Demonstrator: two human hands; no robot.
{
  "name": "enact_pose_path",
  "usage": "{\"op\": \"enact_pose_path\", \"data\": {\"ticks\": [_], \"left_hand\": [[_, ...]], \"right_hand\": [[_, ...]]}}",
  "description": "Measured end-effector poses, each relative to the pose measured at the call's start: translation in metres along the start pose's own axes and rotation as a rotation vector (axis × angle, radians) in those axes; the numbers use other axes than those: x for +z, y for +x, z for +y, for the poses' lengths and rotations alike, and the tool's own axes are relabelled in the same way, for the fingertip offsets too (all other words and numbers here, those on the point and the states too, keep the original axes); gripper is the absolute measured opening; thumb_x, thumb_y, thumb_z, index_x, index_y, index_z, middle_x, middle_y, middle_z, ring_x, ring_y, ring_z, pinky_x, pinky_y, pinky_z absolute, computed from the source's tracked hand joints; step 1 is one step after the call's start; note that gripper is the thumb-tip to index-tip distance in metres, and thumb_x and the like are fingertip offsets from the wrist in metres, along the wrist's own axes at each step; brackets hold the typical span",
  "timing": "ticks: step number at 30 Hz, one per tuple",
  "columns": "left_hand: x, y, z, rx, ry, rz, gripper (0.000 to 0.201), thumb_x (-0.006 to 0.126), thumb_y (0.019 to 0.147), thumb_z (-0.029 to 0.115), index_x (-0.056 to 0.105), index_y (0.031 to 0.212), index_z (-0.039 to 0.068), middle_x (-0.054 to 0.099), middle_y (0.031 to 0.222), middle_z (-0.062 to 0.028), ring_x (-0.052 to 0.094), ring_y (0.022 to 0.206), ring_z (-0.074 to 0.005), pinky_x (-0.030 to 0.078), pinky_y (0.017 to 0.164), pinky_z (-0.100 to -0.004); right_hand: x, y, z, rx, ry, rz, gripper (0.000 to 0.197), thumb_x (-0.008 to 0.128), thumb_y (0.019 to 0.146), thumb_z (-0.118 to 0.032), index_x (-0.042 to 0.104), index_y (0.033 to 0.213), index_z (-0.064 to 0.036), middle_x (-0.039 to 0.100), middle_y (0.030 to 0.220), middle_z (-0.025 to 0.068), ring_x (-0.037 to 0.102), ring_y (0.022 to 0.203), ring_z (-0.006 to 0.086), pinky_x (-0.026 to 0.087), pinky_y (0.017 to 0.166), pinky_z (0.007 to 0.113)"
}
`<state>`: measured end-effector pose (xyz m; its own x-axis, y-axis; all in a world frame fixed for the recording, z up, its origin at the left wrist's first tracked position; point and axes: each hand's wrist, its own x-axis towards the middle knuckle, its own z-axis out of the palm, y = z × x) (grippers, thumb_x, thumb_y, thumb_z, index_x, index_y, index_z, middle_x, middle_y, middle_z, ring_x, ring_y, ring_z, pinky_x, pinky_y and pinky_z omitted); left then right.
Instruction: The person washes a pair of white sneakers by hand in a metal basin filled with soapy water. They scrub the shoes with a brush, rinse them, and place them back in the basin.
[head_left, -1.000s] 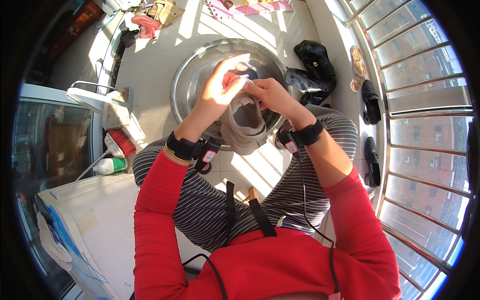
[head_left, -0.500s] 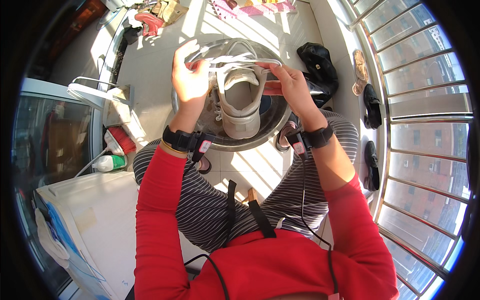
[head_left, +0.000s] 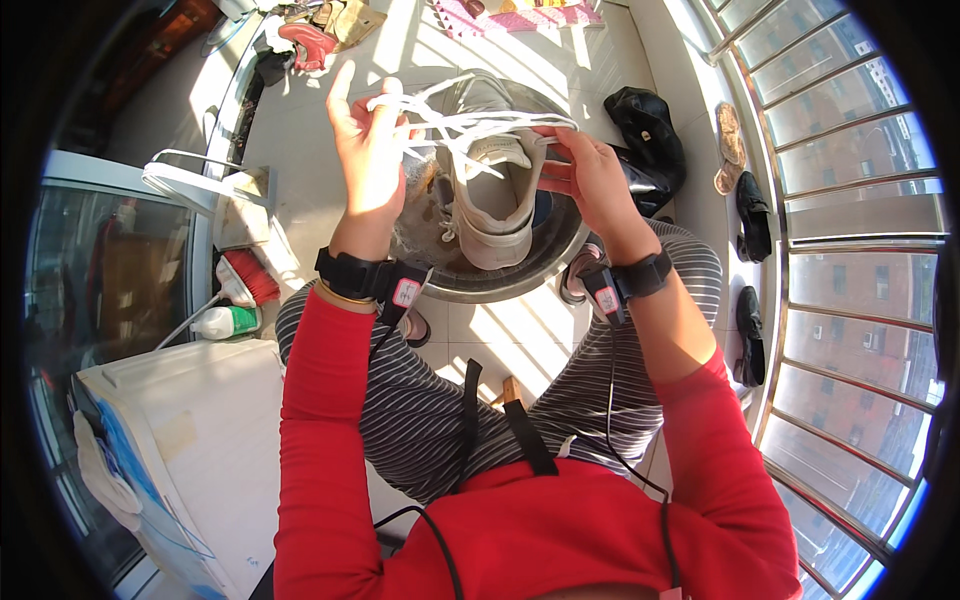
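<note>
A light beige sneaker (head_left: 505,246) hangs over a dark round basin (head_left: 455,291), its heel toward me and its opening facing up. White shoelaces (head_left: 462,125) stretch sideways across its front in several loose, crossing strands. My left hand (head_left: 368,150) grips the lace strands near the thumb, with one finger pointing up. On the other side, my right hand (head_left: 592,180) pinches a lace between thumb and forefinger, close to the sneaker's side. Wet or soapy patches show inside the basin, along with something dark blue, partly hidden behind the sneaker.
Black boots or bags (head_left: 648,135) lie right of the basin. Black shoes (head_left: 752,215) line the window ledge by metal bars. At left are a red-bristled broom (head_left: 248,278), a white-and-green bottle (head_left: 226,322) and a white cabinet (head_left: 190,420). A pink mat (head_left: 515,18) lies far ahead.
My left hand has moved slightly left and up, drawing the laces out and spreading the strands. My right hand keeps its pinch. The view has shifted slightly.
</note>
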<state>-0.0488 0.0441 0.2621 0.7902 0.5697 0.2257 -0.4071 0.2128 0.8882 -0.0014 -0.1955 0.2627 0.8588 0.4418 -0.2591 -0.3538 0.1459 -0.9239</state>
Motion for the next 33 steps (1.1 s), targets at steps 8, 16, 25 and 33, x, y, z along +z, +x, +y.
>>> {"op": "enact_pose_path", "data": {"ticks": [8, 16, 25, 33], "left_hand": [[-0.074, 0.041, 0.019, -0.368, 0.138, 0.261, 0.053, 0.072, 0.089, 0.022, 0.048, 0.134, 0.009, 0.055, 0.110, -0.0124, 0.059, 0.097, -0.0282, 0.049, 0.086, -0.0397], [0.023, -0.058, -0.007, 0.109, 1.056, -0.442, 0.052, 0.076, 0.084, 0.043, 0.053, 0.112, 0.006, 0.067, 0.106, -0.0143, 0.066, 0.099, -0.0361, 0.053, 0.082, -0.0444], [0.004, -0.043, -0.028, 0.239, 1.169, -0.446, 0.029, 0.063, 0.079, 0.009, 0.051, 0.105, 0.005, 0.069, 0.094, -0.0205, 0.065, 0.084, -0.0445, 0.053, 0.070, -0.0497], [0.007, -0.051, -0.035, 0.363, 1.284, -0.407, 0.027, 0.063, 0.079, 0.011, 0.054, 0.105, 0.004, 0.071, 0.086, -0.0172, 0.068, 0.071, -0.0400, 0.055, 0.060, -0.0487]], "right_hand": [[-0.024, 0.001, -0.003, -0.029, -0.015, 0.075, 0.042, 0.041, 0.106, -0.030, 0.063, 0.128, -0.0026, 0.067, 0.119, 0.0089, 0.066, 0.099, 0.0198, 0.054, 0.087, 0.033], [-0.024, 0.004, 0.006, -0.093, -0.022, 0.066, 0.042, 0.046, 0.105, -0.033, 0.065, 0.126, -0.0021, 0.064, 0.124, 0.0093, 0.066, 0.101, 0.0216, 0.055, 0.087, 0.034], [-0.026, 0.006, -0.013, 0.198, -0.176, -0.039, 0.050, 0.049, 0.103, -0.043, 0.069, 0.115, 0.0013, 0.068, 0.114, 0.0124, 0.071, 0.088, 0.0255, 0.059, 0.077, 0.033], [0.003, -0.008, 0.022, -0.806, -1.330, 0.030, 0.032, 0.083, 0.075, -0.027, 0.063, 0.092, -0.0092, 0.058, 0.096, 0.0073, 0.062, 0.094, 0.0255, 0.052, 0.076, 0.037]]}}
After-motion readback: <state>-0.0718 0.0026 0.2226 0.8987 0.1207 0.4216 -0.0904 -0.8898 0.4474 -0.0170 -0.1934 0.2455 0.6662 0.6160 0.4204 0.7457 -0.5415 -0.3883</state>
